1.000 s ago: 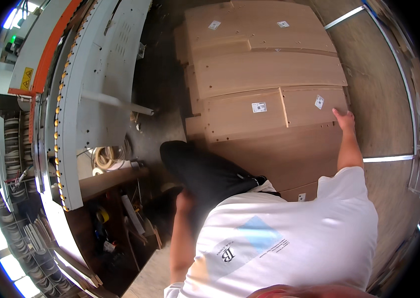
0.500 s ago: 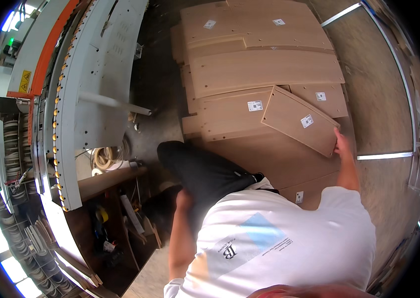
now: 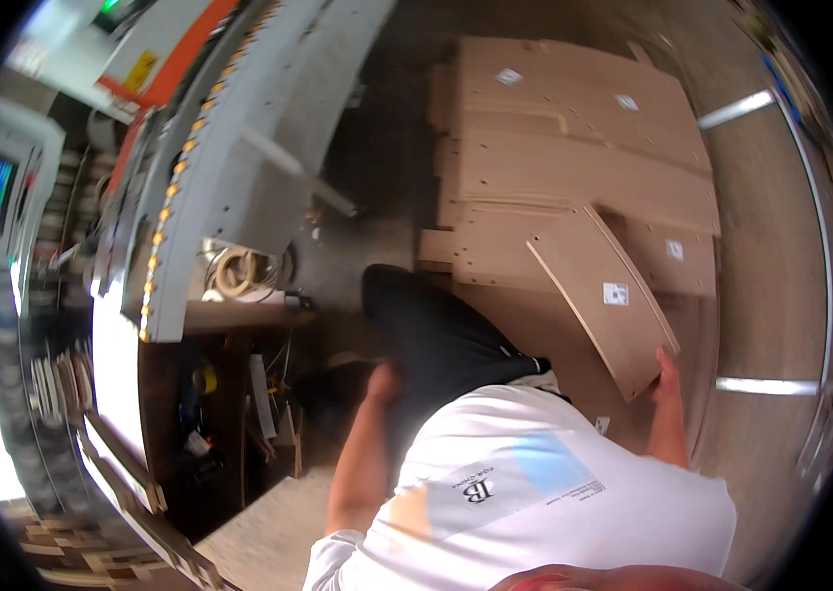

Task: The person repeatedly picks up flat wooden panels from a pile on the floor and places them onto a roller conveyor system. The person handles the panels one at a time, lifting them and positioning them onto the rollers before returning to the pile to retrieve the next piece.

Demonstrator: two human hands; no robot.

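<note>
Fibreboard panel (image 3: 601,295) gripped one-corner by right hand (image 3: 665,379), left hand (image 3: 382,379) loose on thigh; lift needs two hands, clear of stack (image 3: 574,148).

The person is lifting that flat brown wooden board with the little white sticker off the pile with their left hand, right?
Not quite. It is the right hand that grips the flat brown wooden board with the small white sticker, tilted up off the pile of brown boards. The left hand hangs beside the dark trouser leg, holding nothing that can be seen. The head view shows this.
</note>
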